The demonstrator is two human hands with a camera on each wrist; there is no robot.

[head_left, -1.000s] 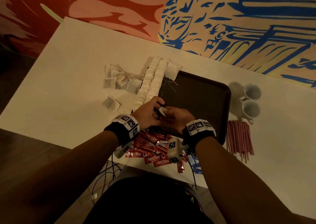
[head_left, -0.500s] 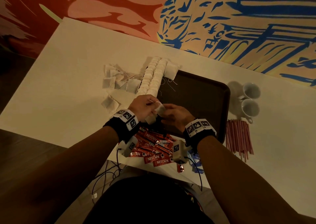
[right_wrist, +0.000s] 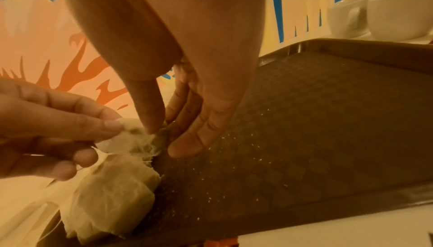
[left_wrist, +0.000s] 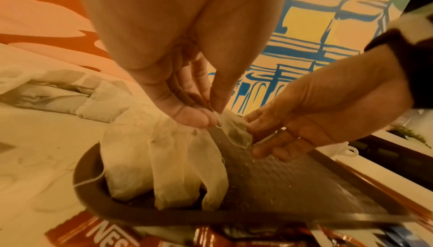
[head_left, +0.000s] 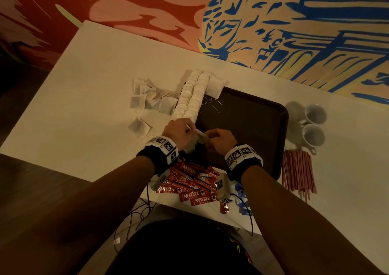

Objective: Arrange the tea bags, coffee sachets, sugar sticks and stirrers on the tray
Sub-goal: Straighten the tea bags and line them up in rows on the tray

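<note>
both hands [head_left: 179, 133] pinching tea bag [left_wrist: 236, 130], cups [right_wrist: 384, 15] (right wrist only)

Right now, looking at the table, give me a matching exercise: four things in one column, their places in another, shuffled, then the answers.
Things:
1. stirrers
2. Nescafe sachets
3. white cups
4. loose tea bags

Places:
A. left of the tray
B. beyond the stirrers, right of the tray
C. at the table's near edge, under the wrists
D. right of the tray, nearer the person

Pairs: 1-D, 2-C, 3-B, 4-A
</note>
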